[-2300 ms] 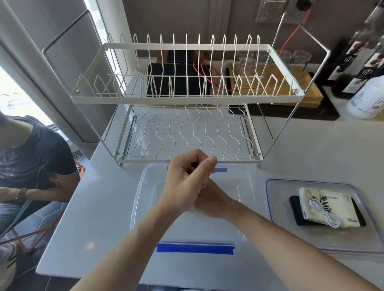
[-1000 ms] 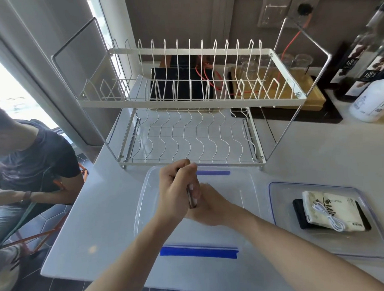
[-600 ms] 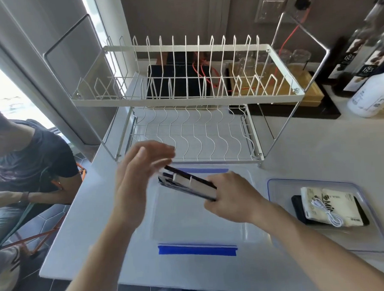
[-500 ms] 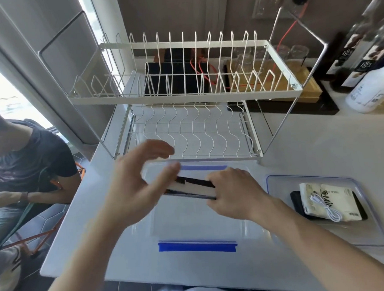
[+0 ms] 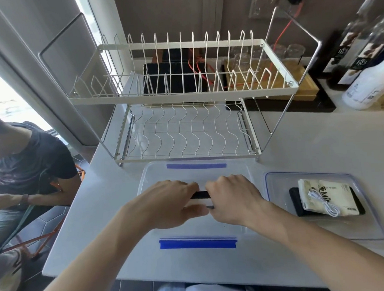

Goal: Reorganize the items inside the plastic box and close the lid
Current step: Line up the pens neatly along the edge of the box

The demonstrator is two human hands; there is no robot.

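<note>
A clear plastic box [image 5: 144, 179] with blue latches [image 5: 198, 243] stands open at the table's near edge. My left hand [image 5: 167, 202] and my right hand [image 5: 231, 199] are both down inside it, each gripping one end of a flat black-and-white item [image 5: 200, 195] held level. Most of that item is hidden by my fingers. To the right lies the clear lid [image 5: 277, 183], flat on the table. On it rest a black flat item [image 5: 295, 197], a cream pouch [image 5: 322, 192] and a coiled white cable [image 5: 325, 205].
A two-tier white wire dish rack [image 5: 184, 94] stands directly behind the box. Dark bottles [image 5: 357, 47] and a white bottle [image 5: 370, 80] stand at the back right. A person [image 5: 25, 160] sits at the left, below the table's edge.
My hands were clasped together above the box. My right hand then held the black-and-white item tilted with the left hand open. Now both hands grip it, lower and level inside the box.
</note>
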